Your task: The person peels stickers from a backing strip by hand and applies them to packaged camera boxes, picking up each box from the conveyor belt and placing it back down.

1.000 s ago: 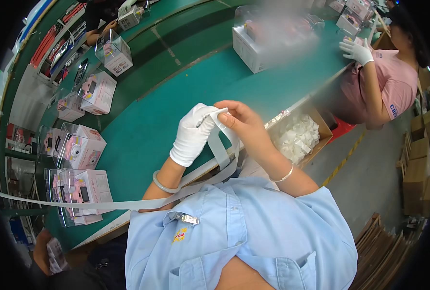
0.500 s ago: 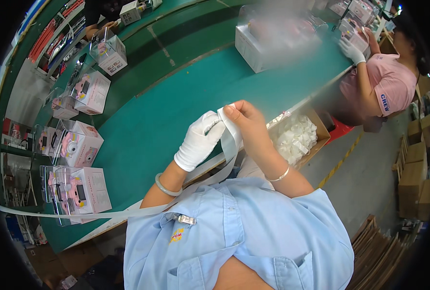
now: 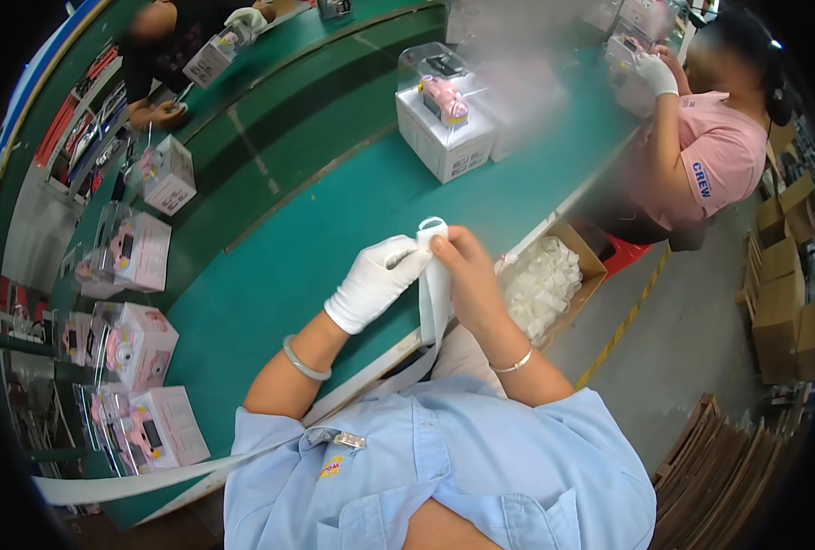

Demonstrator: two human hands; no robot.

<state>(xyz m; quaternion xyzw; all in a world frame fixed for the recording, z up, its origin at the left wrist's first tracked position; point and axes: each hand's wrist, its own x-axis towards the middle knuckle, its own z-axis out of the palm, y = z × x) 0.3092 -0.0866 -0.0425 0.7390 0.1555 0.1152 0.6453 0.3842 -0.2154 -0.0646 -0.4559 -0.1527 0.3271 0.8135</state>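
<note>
A long whitish strip (image 3: 433, 302) runs from the lower left across my front and up between my hands. Its upper end stands above my fingers and curls over into a small loop (image 3: 433, 223). My left hand (image 3: 377, 282), in a white glove with a bracelet at the wrist, is closed with its fingertips pinching the strip's left edge. Bare, with a thin bangle, my right hand (image 3: 470, 275) presses its thumb on the strip from the right. The fingers behind the strip are hidden. Both hands hover over the near edge of the green table (image 3: 270, 266).
White boxes with pink toy cameras under clear covers stand along the left (image 3: 151, 252) and at the back (image 3: 444, 137). A carton (image 3: 583, 259) of crumpled white strips sits at my right. Beyond it a co-worker (image 3: 724, 137) handles a box; another person (image 3: 155, 115) is at far left.
The strip's end now rises above my fingertips and bends into a loop. The view has shifted, bringing more of the far-left person and the back box into sight.
</note>
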